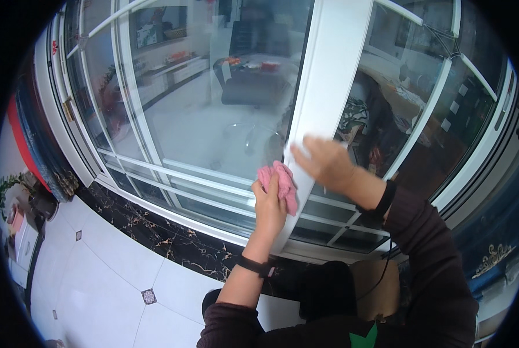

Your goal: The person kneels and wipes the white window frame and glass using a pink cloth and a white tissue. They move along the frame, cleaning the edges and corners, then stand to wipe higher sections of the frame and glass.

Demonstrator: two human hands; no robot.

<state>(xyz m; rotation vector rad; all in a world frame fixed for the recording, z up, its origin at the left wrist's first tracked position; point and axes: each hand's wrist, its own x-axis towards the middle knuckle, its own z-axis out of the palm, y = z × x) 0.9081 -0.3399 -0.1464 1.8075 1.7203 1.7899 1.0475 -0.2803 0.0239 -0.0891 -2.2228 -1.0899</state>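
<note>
A bunched pink cloth (pixel 281 185) is pinched in my left hand (pixel 270 215), in front of the glass beside the white door frame post (pixel 329 78). My right hand (pixel 331 163) is over that post, a little above and to the right of the cloth. Motion blurs its curled fingers, so whether they hold anything is unclear. Left of the post stands a glass sliding door panel (pixel 190 117) with white bars. Another glass panel (pixel 451 117) is on the right. Dark bands circle both my wrists.
A black marble threshold (pixel 172 239) with gold veins runs below the door. White floor tiles (pixel 98 274) lie to the left. Blue curtains hang at the left (pixel 46 148) and right (pixel 481 235). A brown box-like object (pixel 375 289) stands by my body, near a dark cable (pixel 383 272).
</note>
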